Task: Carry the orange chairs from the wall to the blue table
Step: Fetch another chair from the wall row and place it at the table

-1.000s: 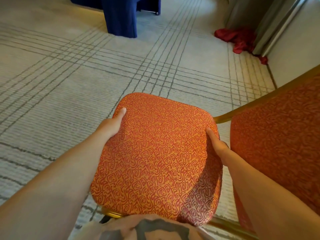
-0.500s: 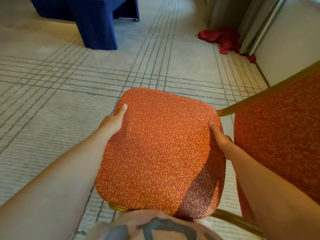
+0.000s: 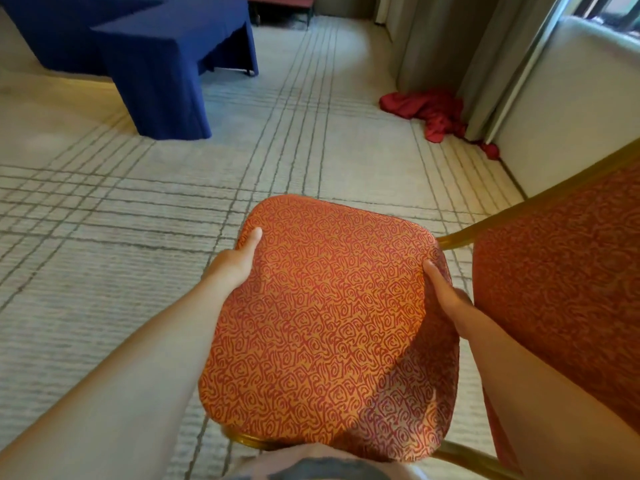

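Chair (image 3: 329, 323): one, gripped by left hand (image 3: 232, 262), right hand (image 3: 447, 296); blue table (image 3: 156, 64): one.

The chair (image 3: 329, 323) sits in the near centre, above the floor (image 3: 104, 271). The left hand (image 3: 232, 263) grips its left edge and the right hand (image 3: 450, 299) its right edge. Its back (image 3: 561, 289) stands to the right. The table (image 3: 166, 46) is far ahead on the left. Ahead on the right, a crumpled cloth (image 3: 426, 109) lies on the floor at the foot of the curtain (image 3: 433, 39).
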Demonstrator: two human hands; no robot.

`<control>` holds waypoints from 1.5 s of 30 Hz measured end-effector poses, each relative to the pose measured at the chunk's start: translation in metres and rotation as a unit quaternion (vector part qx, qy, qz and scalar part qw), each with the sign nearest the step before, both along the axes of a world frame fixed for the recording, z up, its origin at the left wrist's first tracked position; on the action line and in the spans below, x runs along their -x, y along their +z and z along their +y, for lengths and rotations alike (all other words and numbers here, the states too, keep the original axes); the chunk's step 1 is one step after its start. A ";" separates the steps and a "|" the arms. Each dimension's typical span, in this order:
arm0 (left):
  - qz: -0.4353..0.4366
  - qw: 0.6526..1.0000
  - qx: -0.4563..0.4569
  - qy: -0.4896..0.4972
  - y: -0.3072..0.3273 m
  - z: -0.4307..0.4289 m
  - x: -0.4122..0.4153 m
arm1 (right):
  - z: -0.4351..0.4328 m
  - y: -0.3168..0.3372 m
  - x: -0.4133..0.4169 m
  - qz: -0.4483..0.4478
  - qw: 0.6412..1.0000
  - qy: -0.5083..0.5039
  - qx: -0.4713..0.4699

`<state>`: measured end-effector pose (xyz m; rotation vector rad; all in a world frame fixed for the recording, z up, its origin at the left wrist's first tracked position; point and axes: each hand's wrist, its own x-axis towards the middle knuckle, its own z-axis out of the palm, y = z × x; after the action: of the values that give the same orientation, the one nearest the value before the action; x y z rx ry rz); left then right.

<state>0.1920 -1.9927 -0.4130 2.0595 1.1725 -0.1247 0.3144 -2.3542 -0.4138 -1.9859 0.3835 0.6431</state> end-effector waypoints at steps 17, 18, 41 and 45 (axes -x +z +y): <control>-0.003 0.998 0.028 0.062 -0.007 0.188 -0.342 | 0.208 -0.009 -0.371 0.037 0.998 0.040 0.015; -0.002 0.998 0.030 0.063 -0.009 0.204 -0.361 | 0.223 -0.012 -0.388 0.037 0.999 0.038 0.010; -0.026 1.000 0.013 0.004 0.011 0.507 -0.904 | 0.507 -0.004 -0.897 -0.002 1.000 -0.018 -0.006; -0.011 1.000 0.013 0.008 0.017 0.540 -1.007 | 0.542 0.009 -1.009 0.003 1.000 -0.007 0.004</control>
<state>1.1987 -1.4529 -0.3965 2.0243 1.1674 -0.1101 1.3235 -1.8126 -0.4051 -1.9876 0.4041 0.6396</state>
